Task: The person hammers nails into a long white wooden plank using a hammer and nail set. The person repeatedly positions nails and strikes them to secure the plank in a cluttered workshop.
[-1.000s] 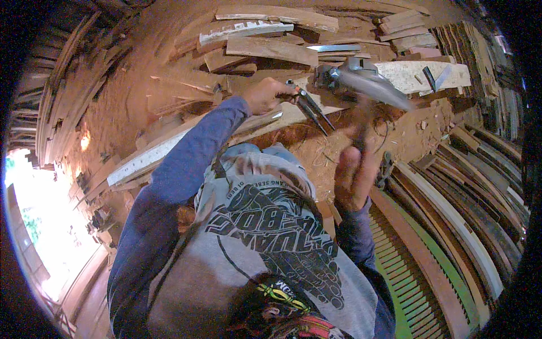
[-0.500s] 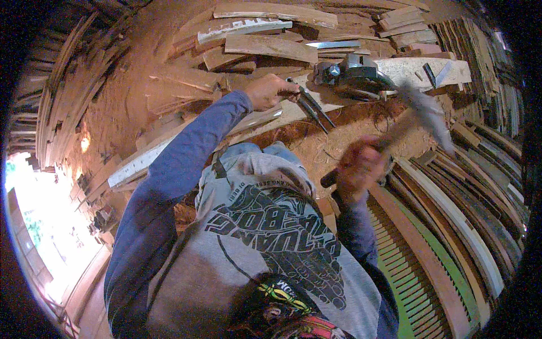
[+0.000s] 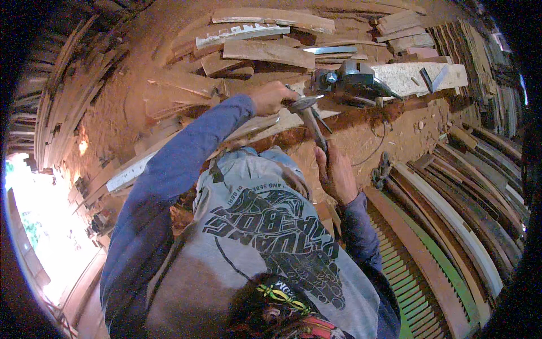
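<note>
My right hand [image 3: 339, 175] grips the wooden handle of a hammer [image 3: 312, 123] in front of my body. The hammer's grey metal head lies right beside my left hand and overlaps it in view, so I cannot tell what it touches. My left hand [image 3: 271, 98] is closed on a dark tool [image 3: 322, 125] with two long thin legs, resembling pincers. The hammer hides most of that tool. Both hands are over the near edge of a pale wooden board [image 3: 255, 131]. A black power tool, probably an electric planer [image 3: 357, 79], sits beyond them to the right.
A try square [image 3: 435, 80] lies on the right end of a light plank [image 3: 409, 78]. Curved wood pieces [image 3: 268, 52] lie at the back. Long strips [image 3: 457, 212] and a green slatted panel [image 3: 409, 254] fill the right. A cable [image 3: 377, 155] loops across the sawdust-covered ground.
The hammer has swung down and left from its raised place at the right to beside my left hand. My left hand has barely moved.
</note>
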The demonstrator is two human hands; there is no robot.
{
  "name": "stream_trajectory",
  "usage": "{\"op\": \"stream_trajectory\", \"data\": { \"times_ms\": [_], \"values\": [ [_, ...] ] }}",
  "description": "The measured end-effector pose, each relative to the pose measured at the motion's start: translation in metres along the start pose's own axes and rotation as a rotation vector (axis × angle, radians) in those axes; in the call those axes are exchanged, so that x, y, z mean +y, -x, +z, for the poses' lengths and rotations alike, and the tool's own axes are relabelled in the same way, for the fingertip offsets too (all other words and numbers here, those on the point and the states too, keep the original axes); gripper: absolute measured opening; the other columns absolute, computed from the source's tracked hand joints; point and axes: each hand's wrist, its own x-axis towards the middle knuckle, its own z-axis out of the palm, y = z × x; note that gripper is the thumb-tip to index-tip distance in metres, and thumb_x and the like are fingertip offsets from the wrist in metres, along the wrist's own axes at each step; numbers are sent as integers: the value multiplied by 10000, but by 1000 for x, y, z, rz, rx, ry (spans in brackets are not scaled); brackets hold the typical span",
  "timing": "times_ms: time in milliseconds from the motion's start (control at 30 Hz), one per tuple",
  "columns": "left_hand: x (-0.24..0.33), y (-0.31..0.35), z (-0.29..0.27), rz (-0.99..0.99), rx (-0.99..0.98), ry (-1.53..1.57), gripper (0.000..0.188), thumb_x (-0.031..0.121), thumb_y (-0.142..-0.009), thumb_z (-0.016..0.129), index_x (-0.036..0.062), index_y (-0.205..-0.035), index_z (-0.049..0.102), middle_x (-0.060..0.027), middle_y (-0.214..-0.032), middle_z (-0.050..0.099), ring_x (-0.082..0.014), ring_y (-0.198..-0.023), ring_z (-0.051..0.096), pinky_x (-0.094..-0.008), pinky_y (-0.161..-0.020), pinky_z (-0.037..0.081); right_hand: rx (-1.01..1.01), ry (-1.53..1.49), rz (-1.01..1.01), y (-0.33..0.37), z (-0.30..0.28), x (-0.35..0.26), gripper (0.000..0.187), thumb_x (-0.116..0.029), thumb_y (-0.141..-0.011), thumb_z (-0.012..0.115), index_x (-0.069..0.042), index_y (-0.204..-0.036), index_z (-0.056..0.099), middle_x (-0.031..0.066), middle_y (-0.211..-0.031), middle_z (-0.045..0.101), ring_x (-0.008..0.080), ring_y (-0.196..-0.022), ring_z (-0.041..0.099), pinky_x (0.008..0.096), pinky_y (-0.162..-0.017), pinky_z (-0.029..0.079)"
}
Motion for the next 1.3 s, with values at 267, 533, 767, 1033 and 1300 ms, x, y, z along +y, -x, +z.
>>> {"op": "stream_trajectory", "data": {
  "times_ms": [267, 533, 767, 1033, 1300],
  "values": [
    [16, -20, -13, -94, -158, 50, 280, -16, -743, 604, 103, -980, 694, -59, -793, 706, -245, -719, 686, -375, -645, 521, 345, -732, 385, 13, -5, 16, 343, -410, -1049, 469, -80, -995, 543, -37, -610, 435, 49, -469, 395, 223, -422, 324],
    [-3, -21, 0, -120, -184, 50, 201, 79, -792, 643, 113, -981, 704, -16, -776, 694, -172, -627, 613, -342, -573, 479, 214, -289, 264, 7, -9, 14, 324, -359, -1061, 441, -65, -980, 551, -24, -625, 457, 75, -512, 458, 241, -437, 365],
    [-9, -16, 5, -156, -115, 272, 198, 233, -881, 691, 60, -975, 715, -42, -791, 701, -138, -729, 649, -276, -636, 489, 40, 37, 112, 4, -11, -1, 305, -282, -1020, 492, 3, -1053, 595, 258, -784, 603, 426, -652, 547, 516, -602, 444],
    [-5, -13, 5, -102, -103, 297, 221, -30, -794, 638, 73, -982, 695, -165, -810, 694, -364, -781, 675, -467, -702, 497, 159, -34, 177, 8, -10, 2, 301, -278, -1035, 472, 16, -1062, 531, 226, -733, 574, 396, -668, 570, 472, -595, 433],
    [2, -39, -4, -205, -339, 97, 176, 36, -882, 600, 24, -1037, 682, -96, -785, 706, -213, -739, 699, -411, -716, 551, 136, -633, 402, 15, -15, 12, 362, -433, -1050, 461, -101, -914, 511, -38, -619, 456, 54, -475, 430, 247, -422, 346]
  ]
}}
